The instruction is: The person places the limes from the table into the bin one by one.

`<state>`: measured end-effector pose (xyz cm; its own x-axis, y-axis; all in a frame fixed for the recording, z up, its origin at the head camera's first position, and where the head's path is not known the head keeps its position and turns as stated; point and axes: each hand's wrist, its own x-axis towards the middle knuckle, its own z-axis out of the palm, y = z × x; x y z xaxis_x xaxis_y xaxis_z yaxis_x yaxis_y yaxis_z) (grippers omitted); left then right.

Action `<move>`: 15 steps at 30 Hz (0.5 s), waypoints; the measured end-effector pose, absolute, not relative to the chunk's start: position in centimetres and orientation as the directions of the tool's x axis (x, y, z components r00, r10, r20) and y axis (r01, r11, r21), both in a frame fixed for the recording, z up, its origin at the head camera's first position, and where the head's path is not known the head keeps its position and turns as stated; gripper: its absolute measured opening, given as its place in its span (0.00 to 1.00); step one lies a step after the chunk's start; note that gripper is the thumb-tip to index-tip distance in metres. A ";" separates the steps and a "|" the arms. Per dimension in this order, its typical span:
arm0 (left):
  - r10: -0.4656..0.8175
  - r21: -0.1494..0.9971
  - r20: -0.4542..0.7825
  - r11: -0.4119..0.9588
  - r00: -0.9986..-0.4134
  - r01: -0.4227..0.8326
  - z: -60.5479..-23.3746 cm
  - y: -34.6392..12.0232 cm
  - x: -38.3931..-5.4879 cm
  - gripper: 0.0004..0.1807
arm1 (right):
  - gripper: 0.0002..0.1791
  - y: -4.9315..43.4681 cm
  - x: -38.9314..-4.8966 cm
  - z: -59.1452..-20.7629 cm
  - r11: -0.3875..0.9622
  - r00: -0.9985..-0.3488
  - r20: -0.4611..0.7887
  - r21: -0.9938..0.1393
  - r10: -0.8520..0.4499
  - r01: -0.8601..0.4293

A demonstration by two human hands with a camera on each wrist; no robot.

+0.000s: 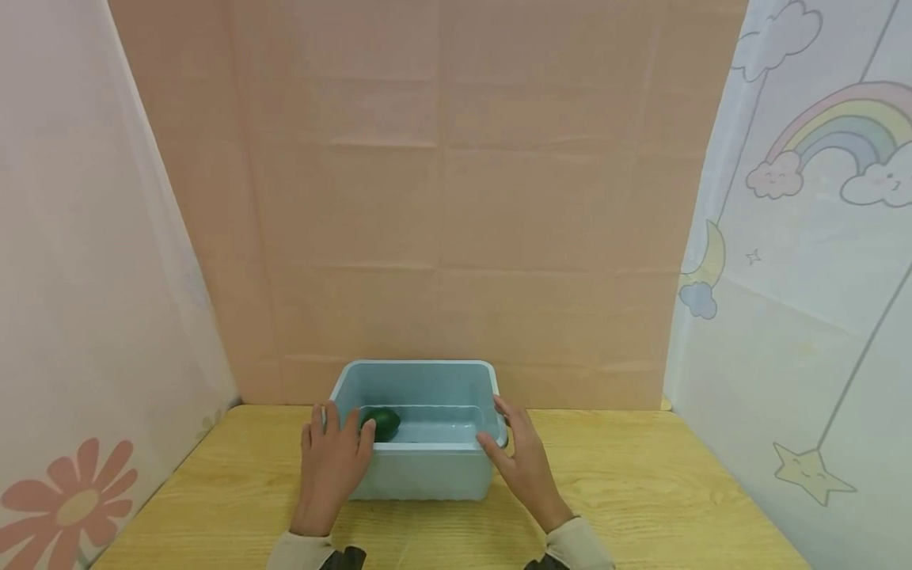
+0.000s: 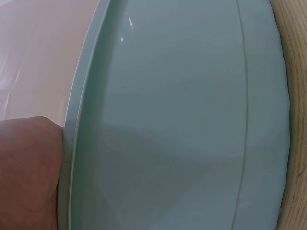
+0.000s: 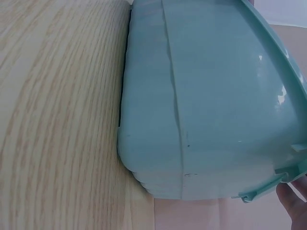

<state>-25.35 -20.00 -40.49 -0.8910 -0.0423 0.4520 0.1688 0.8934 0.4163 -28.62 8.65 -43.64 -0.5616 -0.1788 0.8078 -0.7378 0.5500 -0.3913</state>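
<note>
A light blue plastic bin [image 1: 427, 473] stands on the wooden table. Inside it, toward the left, lies a dark green oval thing [image 1: 381, 423] that looks like an avocado, partly hidden by my left hand. My left hand [image 1: 333, 455] holds the bin's front left corner, its fingers over the left rim and its thumb over the front rim. At the opposite corner, my right hand [image 1: 526, 459] grips the rim, thumb over the inner edge and fingers along the right side. Fingertips [image 3: 290, 199] of that hand touch the clip-like lip in the right wrist view.
Wood-grain table [image 1: 627, 475] extends on both sides of the bin. Close behind the bin rises a tan backdrop [image 1: 456, 237]. Pale printed sheets hang at left and right, one with a red flower [image 1: 74, 507], the other with a rainbow [image 1: 841, 127].
</note>
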 end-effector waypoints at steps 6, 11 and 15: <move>-0.042 0.411 0.443 0.897 -0.895 0.162 -40.3 -20.2 -25.6 0.26 | 0.34 8.5 -28.9 -43.8 0.552 -0.564 0.806 -0.394 -0.176 -0.735; -0.046 0.392 0.455 0.907 -0.890 0.153 -40.4 -20.2 -25.4 0.27 | 0.31 8.5 -29.0 -43.7 0.550 -0.537 0.822 -0.365 -0.188 -0.751; -0.048 0.372 0.543 0.909 -0.838 0.188 -40.5 -20.1 -25.5 0.25 | 0.29 8.6 -29.2 -43.4 0.559 -0.504 0.840 -0.324 -0.200 -0.763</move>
